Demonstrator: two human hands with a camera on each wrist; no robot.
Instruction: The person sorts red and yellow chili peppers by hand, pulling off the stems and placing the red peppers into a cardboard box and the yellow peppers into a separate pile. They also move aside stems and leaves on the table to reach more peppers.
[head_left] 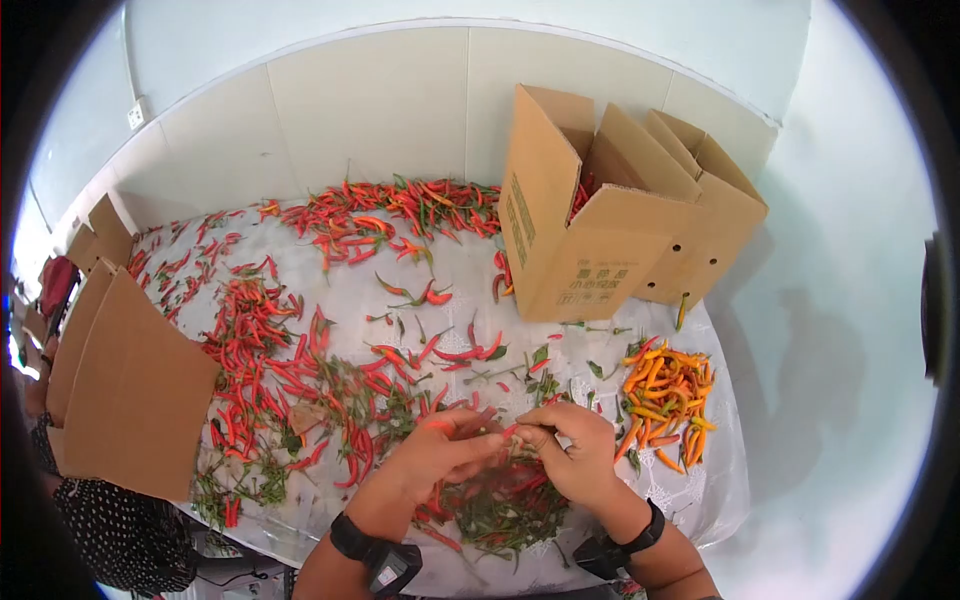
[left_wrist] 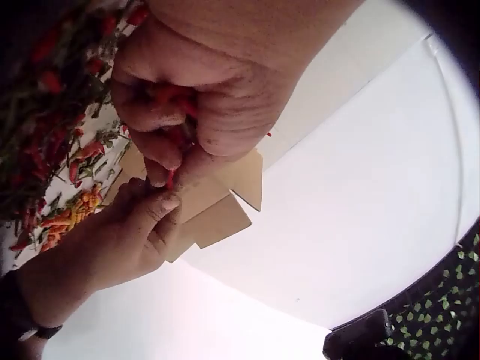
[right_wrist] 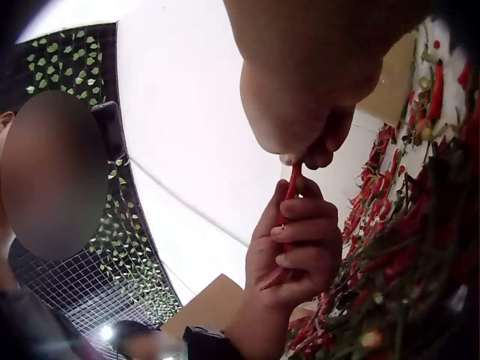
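My left hand (head_left: 445,458) holds red chili peppers in its curled fingers; red shows inside the curl in the left wrist view. A slim red chili pepper (right_wrist: 293,184) runs from it to my right hand (head_left: 572,455), whose thumb and fingertips pinch its upper end in the right wrist view. The two hands meet over a heap of green stems and leaves (head_left: 510,512) with red chilies mixed in. What lies deep in the left palm is hidden.
Red chilies (head_left: 250,325) spread over the left and back of the plastic-covered table (head_left: 725,490). Orange chilies (head_left: 668,400) are piled at the right. Cardboard boxes (head_left: 610,250) stand behind, with a cardboard box (head_left: 140,385) at the left. Someone in dotted clothing (head_left: 120,535) is beyond it.
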